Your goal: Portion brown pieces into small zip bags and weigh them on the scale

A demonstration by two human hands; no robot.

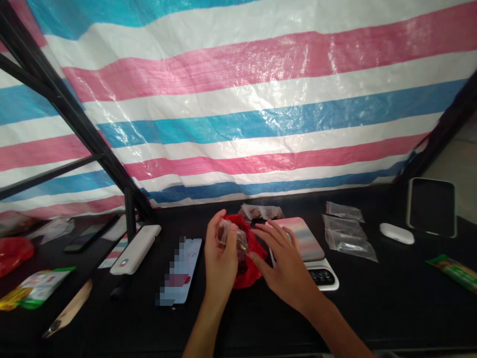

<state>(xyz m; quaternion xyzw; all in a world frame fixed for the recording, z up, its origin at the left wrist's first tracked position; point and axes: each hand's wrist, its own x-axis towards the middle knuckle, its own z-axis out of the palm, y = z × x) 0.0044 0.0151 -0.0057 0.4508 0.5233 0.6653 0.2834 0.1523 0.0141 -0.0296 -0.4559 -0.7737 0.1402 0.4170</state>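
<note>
My left hand [222, 256] is closed around a small clear plastic bag [241, 239] with something dark inside. That bag is held over a red plastic bag [257, 258], whose contents look dark and are mostly covered. My right hand [282, 256] has its fingers apart, with thumb and fingertips close to the red bag's right side; whether they touch it I cannot tell. Partly behind this hand is a white digital scale [333, 286] with a shiny, striped-reflecting plate [307, 238]. Small filled clear bags [261, 212] lie just behind the red bag.
Flat clear zip bags [348, 231] lie right of the scale, near a white earbud case [397, 233] and a dark-screened device [431, 206]. Left are a lit phone [188, 271], a white power bank [136, 249] and a black metal frame [128, 214]. Striped sheeting [261, 114] hangs behind.
</note>
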